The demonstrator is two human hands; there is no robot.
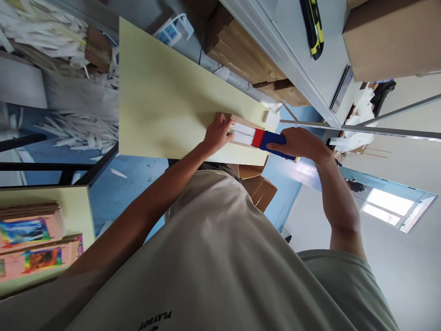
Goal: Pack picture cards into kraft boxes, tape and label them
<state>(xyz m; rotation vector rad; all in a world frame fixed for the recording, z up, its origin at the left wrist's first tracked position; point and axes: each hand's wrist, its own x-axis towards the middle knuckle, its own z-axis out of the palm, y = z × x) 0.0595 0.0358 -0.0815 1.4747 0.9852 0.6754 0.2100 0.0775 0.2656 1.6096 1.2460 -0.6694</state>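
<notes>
My right hand [298, 142] is wrapped around the blue end of a long flat tool [277, 143]. The tool has a red band and a pale, flat front part pointing left; its exact kind does not show. Under and around that front part lies a brown cardboard piece [246, 122], low over the pale yellow tabletop [158, 92]. My left hand [217, 132] grips the left end of the cardboard, fingers closed, with the thumb beside the tool's tip. A small shiny patch there is too small to name.
A white block [271, 119] sits at the table's right end. Behind stand a power strip [172, 30] and cardboard boxes [244, 50]. A yellow-black utility knife [313, 30] lies on the grey shelf. White strips [82, 131] heap at left; printed stacks [31, 234] lie lower left.
</notes>
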